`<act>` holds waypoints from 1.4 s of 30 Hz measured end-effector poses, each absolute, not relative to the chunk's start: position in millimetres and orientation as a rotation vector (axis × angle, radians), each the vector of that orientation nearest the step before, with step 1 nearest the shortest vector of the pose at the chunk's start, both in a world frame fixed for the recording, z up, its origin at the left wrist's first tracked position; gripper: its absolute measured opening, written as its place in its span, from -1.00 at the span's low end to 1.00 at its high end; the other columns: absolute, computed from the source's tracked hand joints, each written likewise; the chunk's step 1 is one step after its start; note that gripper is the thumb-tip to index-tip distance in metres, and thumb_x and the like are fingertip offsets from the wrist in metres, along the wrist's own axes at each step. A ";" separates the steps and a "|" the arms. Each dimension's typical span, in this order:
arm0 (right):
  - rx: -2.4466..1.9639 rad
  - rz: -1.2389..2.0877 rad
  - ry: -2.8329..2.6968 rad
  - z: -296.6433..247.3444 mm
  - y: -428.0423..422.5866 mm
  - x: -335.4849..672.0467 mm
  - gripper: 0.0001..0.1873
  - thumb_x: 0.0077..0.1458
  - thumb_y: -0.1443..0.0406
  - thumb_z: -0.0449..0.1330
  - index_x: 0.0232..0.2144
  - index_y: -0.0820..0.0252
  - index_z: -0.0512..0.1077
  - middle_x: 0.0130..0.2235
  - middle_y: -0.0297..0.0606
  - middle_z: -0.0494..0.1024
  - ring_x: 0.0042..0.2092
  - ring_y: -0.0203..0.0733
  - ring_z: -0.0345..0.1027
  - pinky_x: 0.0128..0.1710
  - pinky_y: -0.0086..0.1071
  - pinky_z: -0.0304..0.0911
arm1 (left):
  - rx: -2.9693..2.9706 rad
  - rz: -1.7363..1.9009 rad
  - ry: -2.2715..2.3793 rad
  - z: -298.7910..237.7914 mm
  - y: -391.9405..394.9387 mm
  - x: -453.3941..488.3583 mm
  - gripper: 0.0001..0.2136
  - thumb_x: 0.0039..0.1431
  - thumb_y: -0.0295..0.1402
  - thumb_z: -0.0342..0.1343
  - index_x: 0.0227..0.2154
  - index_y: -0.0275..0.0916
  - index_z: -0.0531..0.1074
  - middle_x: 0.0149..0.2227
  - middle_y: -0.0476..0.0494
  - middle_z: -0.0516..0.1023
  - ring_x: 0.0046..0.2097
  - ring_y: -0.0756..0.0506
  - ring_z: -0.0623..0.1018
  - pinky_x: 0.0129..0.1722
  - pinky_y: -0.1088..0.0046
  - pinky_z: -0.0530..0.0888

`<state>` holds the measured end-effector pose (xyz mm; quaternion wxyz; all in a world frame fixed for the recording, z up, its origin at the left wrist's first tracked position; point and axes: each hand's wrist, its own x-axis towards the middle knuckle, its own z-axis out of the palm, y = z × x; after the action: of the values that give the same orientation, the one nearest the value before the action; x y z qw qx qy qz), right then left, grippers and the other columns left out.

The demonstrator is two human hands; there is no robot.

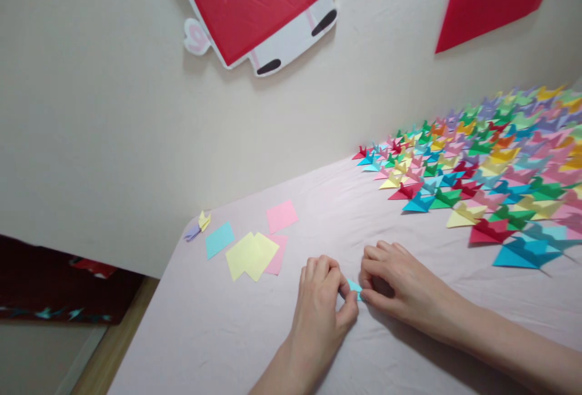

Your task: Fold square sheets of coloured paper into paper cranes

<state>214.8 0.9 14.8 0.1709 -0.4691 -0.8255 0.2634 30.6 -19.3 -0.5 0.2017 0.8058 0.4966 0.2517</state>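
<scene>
A small piece of light-blue folded paper is on the pale tablecloth, between my two hands. My left hand pinches its left side with thumb and curled forefinger. At its right end, the thumb and bent fingers of my right hand close on the paper's edge. The hands cover much of the paper, so its full folded shape is hidden. Loose square sheets lie up and left of my left hand: two yellow sheets overlapping a pink one, another pink sheet and a blue sheet.
Rows of colourful folded paper cranes fill the right side of the covered table. A yellow and a purple folded piece sit at the far left corner. Red decorations hang on the wall behind.
</scene>
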 end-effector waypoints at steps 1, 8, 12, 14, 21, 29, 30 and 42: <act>-1.333 0.750 -2.343 15.0 0.8 215.2 -0.84 0.10 0.41 0.19 -0.51 0.14 0.42 -0.36 -0.30 0.46 -0.25 -0.12 0.29 -0.23 -0.25 0.07 | 2.238 0.704 1.392 -0.1 -19.3 30.6 -0.79 0.07 -0.62 0.10 -0.44 -0.20 0.22 -0.28 -0.04 0.34 -0.18 -0.13 0.32 -0.20 0.28 0.28; -1.269 0.801 -2.327 14.7 -3.9 217.0 -0.85 0.08 0.47 0.18 -0.32 0.12 0.41 -0.28 -0.30 0.50 -0.20 -0.10 0.29 -0.16 -0.21 0.06 | 2.186 0.642 1.401 4.1 -23.8 32.5 -0.77 0.09 -0.63 0.10 -0.28 -0.16 0.31 -0.20 -0.05 0.34 -0.11 -0.16 0.32 -0.12 0.23 0.31; -1.323 0.760 -2.321 14.4 -8.8 210.7 -0.89 0.09 0.44 0.15 -0.37 0.13 0.39 -0.31 -0.29 0.49 -0.22 -0.10 0.28 -0.17 -0.19 0.05 | 2.176 0.613 1.430 5.0 -27.2 33.5 -0.78 0.11 -0.62 0.09 -0.27 -0.16 0.33 -0.15 -0.09 0.34 -0.07 -0.18 0.32 -0.07 0.19 0.33; -1.352 0.732 -2.312 14.0 -10.4 206.9 -0.90 0.08 0.44 0.15 -0.38 0.14 0.38 -0.30 -0.27 0.49 -0.21 -0.08 0.27 -0.17 -0.18 0.04 | 2.180 0.611 1.433 5.1 -28.1 33.7 -0.80 0.13 -0.60 0.09 -0.26 -0.16 0.33 -0.14 -0.10 0.34 -0.07 -0.19 0.31 -0.06 0.17 0.33; -1.308 0.785 -2.313 14.0 -9.7 209.9 -0.75 0.00 0.55 0.07 -0.34 0.14 0.37 -0.27 -0.27 0.49 -0.20 -0.10 0.26 -0.18 -0.20 0.06 | 2.184 0.614 1.434 4.6 -28.8 33.0 -0.81 0.15 -0.59 0.07 -0.26 -0.15 0.32 -0.16 -0.10 0.34 -0.09 -0.19 0.32 -0.09 0.17 0.35; -1.275 0.883 -2.330 16.6 -3.6 219.4 -0.56 -0.16 0.65 0.00 -0.31 0.12 0.40 -0.33 -0.33 0.46 -0.22 -0.12 0.29 -0.18 -0.23 0.09 | 2.165 0.616 1.433 6.5 -29.5 31.9 -0.77 0.14 -0.62 0.07 -0.24 -0.15 0.32 -0.16 -0.09 0.35 -0.09 -0.19 0.31 -0.08 0.17 0.31; -1.283 0.895 -2.317 17.6 -3.2 219.0 -0.57 -0.15 0.64 0.00 -0.32 0.12 0.40 -0.34 -0.33 0.46 -0.22 -0.13 0.29 -0.18 -0.23 0.09 | 2.168 0.616 1.441 6.2 -29.9 32.2 -0.77 0.13 -0.62 0.07 -0.24 -0.16 0.32 -0.16 -0.09 0.35 -0.08 -0.19 0.31 -0.08 0.17 0.31; -1.395 0.584 -2.255 9.9 -15.1 199.3 -0.94 0.06 0.39 0.17 -0.39 0.13 0.38 -0.31 -0.30 0.50 -0.19 -0.05 0.32 -0.19 -0.21 0.04 | 2.116 0.603 1.694 6.1 -41.2 46.6 -0.80 0.08 -0.60 -0.01 -0.28 -0.17 0.33 -0.14 -0.12 0.38 -0.07 -0.22 0.31 -0.06 0.13 0.24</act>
<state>199.3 -15.1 9.9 0.2118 -0.5021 -0.8117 0.2103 46.6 -41.2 6.1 0.1813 0.7493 0.6000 0.2137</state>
